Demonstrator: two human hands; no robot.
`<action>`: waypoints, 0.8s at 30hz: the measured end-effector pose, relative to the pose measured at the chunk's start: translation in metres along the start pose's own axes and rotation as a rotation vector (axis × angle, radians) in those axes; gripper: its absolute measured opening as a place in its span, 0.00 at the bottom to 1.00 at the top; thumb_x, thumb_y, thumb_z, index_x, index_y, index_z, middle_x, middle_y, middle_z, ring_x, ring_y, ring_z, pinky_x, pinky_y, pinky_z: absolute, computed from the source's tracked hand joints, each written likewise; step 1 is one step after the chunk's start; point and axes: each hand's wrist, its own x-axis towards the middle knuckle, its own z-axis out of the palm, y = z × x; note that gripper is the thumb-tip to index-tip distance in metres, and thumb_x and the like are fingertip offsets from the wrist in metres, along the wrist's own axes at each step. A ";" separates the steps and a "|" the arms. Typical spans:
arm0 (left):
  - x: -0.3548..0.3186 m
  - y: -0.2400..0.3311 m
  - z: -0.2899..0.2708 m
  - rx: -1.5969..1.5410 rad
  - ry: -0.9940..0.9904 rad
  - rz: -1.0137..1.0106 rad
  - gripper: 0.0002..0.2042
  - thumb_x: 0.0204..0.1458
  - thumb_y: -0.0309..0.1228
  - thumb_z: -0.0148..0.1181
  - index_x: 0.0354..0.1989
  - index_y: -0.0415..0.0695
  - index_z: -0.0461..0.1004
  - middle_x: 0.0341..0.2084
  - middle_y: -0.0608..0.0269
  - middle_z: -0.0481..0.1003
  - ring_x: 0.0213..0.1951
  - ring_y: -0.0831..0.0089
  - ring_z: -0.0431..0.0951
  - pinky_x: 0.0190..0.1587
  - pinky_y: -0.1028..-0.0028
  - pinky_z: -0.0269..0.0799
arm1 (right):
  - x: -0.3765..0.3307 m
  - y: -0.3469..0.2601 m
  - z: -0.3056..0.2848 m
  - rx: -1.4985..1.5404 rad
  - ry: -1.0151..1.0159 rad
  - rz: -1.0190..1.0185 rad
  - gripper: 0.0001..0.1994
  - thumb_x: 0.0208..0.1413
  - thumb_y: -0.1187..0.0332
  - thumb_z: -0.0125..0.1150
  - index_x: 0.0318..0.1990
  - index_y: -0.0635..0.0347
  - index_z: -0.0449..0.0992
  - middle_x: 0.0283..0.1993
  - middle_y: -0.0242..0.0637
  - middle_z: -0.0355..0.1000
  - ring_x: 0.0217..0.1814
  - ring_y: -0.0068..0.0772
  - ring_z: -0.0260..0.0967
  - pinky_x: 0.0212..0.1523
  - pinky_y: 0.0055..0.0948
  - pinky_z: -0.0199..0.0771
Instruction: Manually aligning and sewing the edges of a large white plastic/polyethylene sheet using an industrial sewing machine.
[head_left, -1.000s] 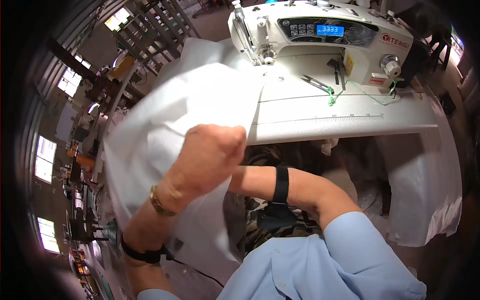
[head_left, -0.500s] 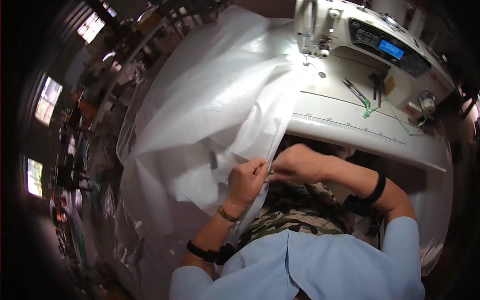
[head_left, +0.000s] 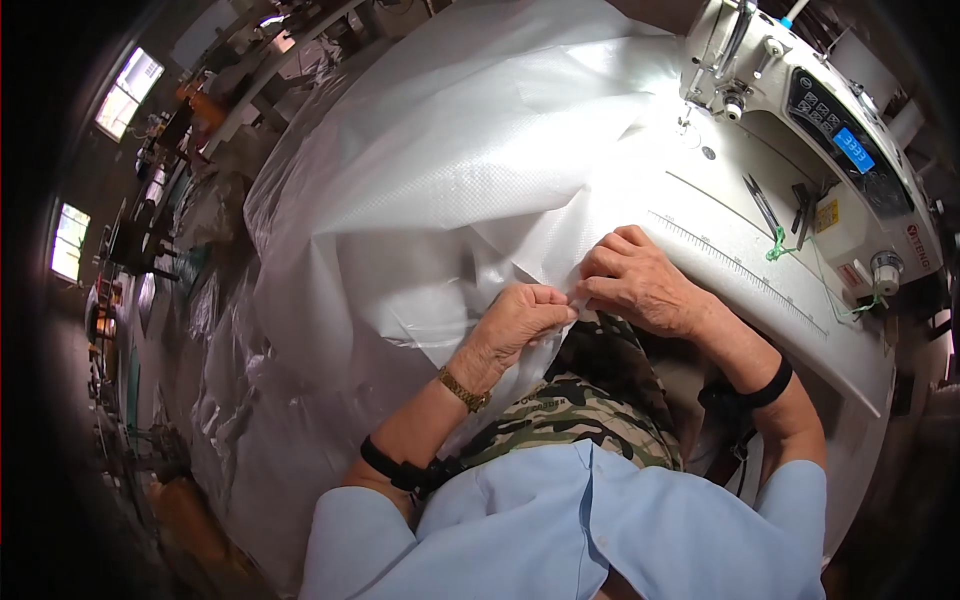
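A large sheet of white woven plastic [head_left: 400,190] spreads from the sewing machine [head_left: 770,75] over the table's left side and down toward my lap. My left hand [head_left: 520,322] is closed on the sheet's near edge, thumb and forefinger pinching it. Right beside it, my right hand [head_left: 640,280] grips the same edge with bent fingers, close to the table's front. The two hands almost meet at the fingertips. Under the machine's lamp, the far end of the sheet lies near the needle [head_left: 684,120], where glare washes out the detail.
Thread snips [head_left: 762,205] with green string lie on the machine bed, beside a small dark tool [head_left: 802,210]. A ruler scale [head_left: 740,265] runs along the table's front edge. Crumpled clear plastic [head_left: 215,330] hangs at the left. Cluttered benches stand farther left.
My right hand has come up and turned, its fingers now on the sheet's edge beside my left hand. The view has shifted, so the machine appears farther right.
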 end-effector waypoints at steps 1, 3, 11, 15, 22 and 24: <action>-0.002 0.001 0.001 -0.008 0.005 -0.006 0.05 0.55 0.26 0.63 0.30 0.38 0.79 0.19 0.76 0.72 0.20 0.90 0.67 0.21 0.85 0.58 | 0.001 0.000 0.001 0.004 0.012 -0.012 0.06 0.52 0.63 0.64 0.36 0.49 0.76 0.41 0.28 0.70 0.48 0.31 0.66 0.53 0.35 0.61; -0.006 0.003 0.006 -0.022 0.015 -0.012 0.06 0.55 0.27 0.63 0.29 0.38 0.78 0.18 0.78 0.70 0.19 0.90 0.66 0.21 0.85 0.56 | 0.001 0.000 0.003 0.013 0.019 -0.028 0.05 0.52 0.63 0.63 0.35 0.49 0.76 0.40 0.28 0.70 0.46 0.31 0.66 0.52 0.35 0.62; -0.021 0.004 0.045 1.141 0.398 0.831 0.30 0.46 0.23 0.68 0.61 0.39 0.65 0.30 0.53 0.77 0.32 0.51 0.78 0.37 0.61 0.73 | 0.002 -0.006 0.007 -0.063 0.044 -0.008 0.05 0.51 0.64 0.64 0.33 0.50 0.75 0.36 0.28 0.69 0.43 0.32 0.65 0.50 0.35 0.62; -0.021 -0.001 0.042 1.106 0.407 0.776 0.30 0.49 0.17 0.60 0.64 0.39 0.64 0.31 0.49 0.77 0.31 0.50 0.79 0.33 0.60 0.72 | 0.005 -0.008 0.006 -0.059 0.001 0.022 0.05 0.52 0.66 0.64 0.34 0.51 0.76 0.37 0.29 0.68 0.43 0.33 0.65 0.49 0.35 0.62; -0.023 0.005 0.031 1.094 0.393 0.938 0.24 0.50 0.14 0.56 0.59 0.37 0.71 0.27 0.51 0.73 0.27 0.53 0.76 0.30 0.62 0.70 | 0.014 0.011 -0.011 0.114 0.104 0.157 0.09 0.48 0.74 0.67 0.38 0.56 0.76 0.33 0.30 0.72 0.38 0.33 0.68 0.46 0.33 0.62; -0.022 0.008 0.031 1.136 0.377 0.992 0.22 0.50 0.14 0.57 0.57 0.37 0.72 0.26 0.54 0.69 0.26 0.55 0.73 0.30 0.62 0.69 | 0.014 0.014 -0.012 0.145 0.123 0.158 0.08 0.49 0.74 0.68 0.36 0.56 0.76 0.32 0.30 0.72 0.37 0.34 0.67 0.44 0.32 0.62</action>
